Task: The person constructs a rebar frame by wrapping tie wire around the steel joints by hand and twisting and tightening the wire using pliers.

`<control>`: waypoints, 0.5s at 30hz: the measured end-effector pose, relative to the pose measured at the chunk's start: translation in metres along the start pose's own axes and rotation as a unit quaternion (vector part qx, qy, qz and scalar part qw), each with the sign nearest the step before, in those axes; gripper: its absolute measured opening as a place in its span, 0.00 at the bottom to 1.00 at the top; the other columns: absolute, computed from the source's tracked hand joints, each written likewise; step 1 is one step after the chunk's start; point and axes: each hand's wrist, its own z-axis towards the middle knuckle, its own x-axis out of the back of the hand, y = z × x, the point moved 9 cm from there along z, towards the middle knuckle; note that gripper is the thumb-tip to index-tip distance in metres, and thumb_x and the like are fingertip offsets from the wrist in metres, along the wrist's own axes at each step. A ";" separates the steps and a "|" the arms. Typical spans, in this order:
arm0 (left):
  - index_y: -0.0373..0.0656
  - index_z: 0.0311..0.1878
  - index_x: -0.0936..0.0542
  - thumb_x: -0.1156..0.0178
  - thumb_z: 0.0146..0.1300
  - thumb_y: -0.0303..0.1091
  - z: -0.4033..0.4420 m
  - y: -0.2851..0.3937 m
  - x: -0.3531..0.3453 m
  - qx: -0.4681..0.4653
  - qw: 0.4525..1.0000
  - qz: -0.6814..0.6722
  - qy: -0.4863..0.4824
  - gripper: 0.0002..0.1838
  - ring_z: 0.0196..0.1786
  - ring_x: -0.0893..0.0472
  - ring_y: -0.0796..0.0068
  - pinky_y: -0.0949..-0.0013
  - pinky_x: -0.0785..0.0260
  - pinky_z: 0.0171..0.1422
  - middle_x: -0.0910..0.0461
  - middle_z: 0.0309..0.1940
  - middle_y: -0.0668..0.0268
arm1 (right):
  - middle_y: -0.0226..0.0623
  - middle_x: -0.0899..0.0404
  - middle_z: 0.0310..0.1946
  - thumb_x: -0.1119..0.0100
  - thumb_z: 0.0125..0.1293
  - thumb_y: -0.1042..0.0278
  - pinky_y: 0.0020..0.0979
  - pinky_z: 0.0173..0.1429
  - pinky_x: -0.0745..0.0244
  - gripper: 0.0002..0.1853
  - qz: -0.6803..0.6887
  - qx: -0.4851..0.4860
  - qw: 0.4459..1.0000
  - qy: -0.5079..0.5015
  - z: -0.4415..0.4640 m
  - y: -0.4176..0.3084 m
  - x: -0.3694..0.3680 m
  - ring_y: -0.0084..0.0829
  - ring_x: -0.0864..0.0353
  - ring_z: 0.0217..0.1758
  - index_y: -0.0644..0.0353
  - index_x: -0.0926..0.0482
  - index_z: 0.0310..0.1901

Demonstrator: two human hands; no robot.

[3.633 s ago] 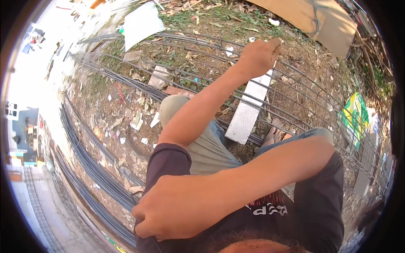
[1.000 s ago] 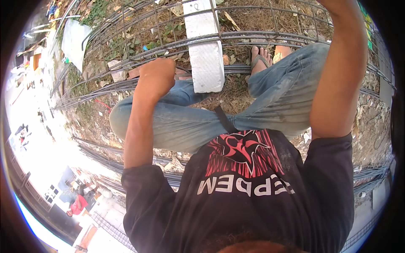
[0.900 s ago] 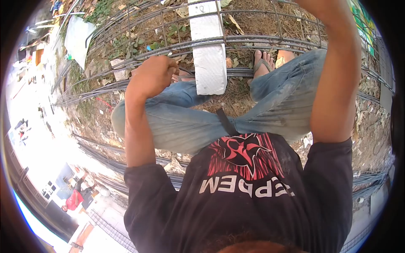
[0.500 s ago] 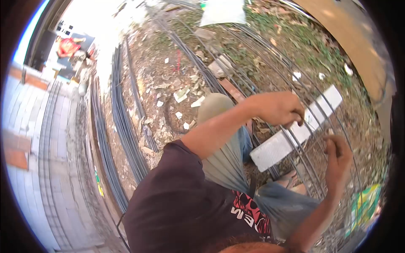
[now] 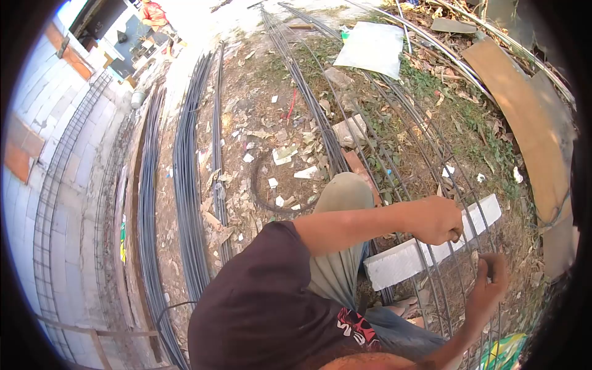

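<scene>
My left hand (image 5: 436,221) is closed, fingers curled down at the steel bars (image 5: 436,280) of a long rebar frame. What it pinches, if anything, is hidden behind the knuckles. Just nearer to me, my right hand (image 5: 486,287) is held beside the same bars, thumb and fingers bent together. Anything between those fingertips is too small to make out. Under the bars, below both hands, a white block (image 5: 394,264) lies crosswise on the ground. My bent knee (image 5: 345,192) is close to the left forearm.
Bundles of rebar (image 5: 188,185) lie along the left, near a block wall (image 5: 80,154). A wire coil (image 5: 256,185), a white sack (image 5: 373,48), a brown board (image 5: 524,123) and a green-yellow bag (image 5: 502,351) are around me. A person in red (image 5: 154,13) is far off.
The view has tilted, so the surroundings sit differently in it. My left hand has come lower and closer to the bars, and my right hand stays beside them.
</scene>
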 end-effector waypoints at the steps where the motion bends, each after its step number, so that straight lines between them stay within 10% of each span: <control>1: 0.41 0.44 0.10 0.41 0.68 0.34 0.002 0.001 -0.003 -0.005 1.000 -0.001 -0.001 0.12 0.43 0.12 0.50 0.53 0.21 0.50 0.11 0.35 0.57 | 0.38 0.22 0.37 0.41 0.72 0.77 0.36 0.47 0.28 0.04 -0.032 0.040 0.999 -0.004 0.001 -0.014 0.000 0.33 0.24 0.39 0.65 0.21 0.45; 15: 0.34 0.46 0.16 0.47 0.81 0.36 0.008 0.026 -0.027 0.053 0.903 -0.418 -0.084 0.15 0.28 0.17 0.80 0.71 0.24 0.33 0.17 0.25 0.67 | 0.41 0.26 0.36 0.38 0.67 0.81 0.41 0.46 0.29 0.04 -0.021 0.124 0.990 0.062 -0.004 -0.032 0.019 0.43 0.24 0.41 0.64 0.21 0.41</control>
